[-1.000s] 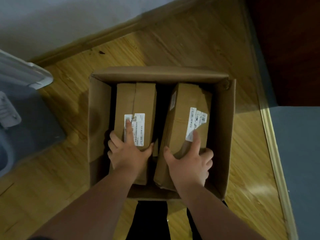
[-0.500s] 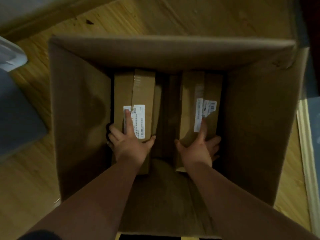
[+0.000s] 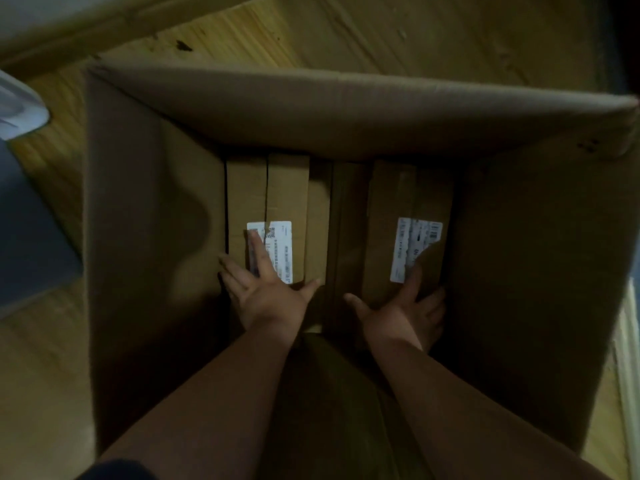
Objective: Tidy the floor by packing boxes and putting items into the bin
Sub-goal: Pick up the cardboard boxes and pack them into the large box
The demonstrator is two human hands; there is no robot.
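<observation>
Lowered since a second ago, the left parcel point(image 3: 287, 188) and the right parcel point(image 3: 391, 202) now lie flat and side by side at the bottom of the large cardboard box point(image 3: 149, 237). The right one, which had been tipped on its edge, is level. Both hands have loosened from a curled hold to spread fingers.

Left of the box, a grey bin point(image 3: 31, 244) with a white rim sits on the wooden floor point(image 3: 346, 29), well apart from the parcels. Inside the box, against its left wall, the left parcel shows a seam down its top and a white shipping label point(image 3: 282, 247). The left hand point(image 3: 266, 299) rests flat on the near end of this parcel, fingers straight and fanned wide, the forefinger lying across the label, the thumb reaching toward the gap at the box's middle.

Across that dark gap, the right parcel lies close to the box's right wall and bears its own white label point(image 3: 412, 244), its print blurred. The right hand point(image 3: 401, 313) presses on the near end of that parcel, fingers splayed and straight, one fingertip at the label's lower edge. Right of the box, a pale floor strip point(image 3: 628, 358) runs along the boards.
</observation>
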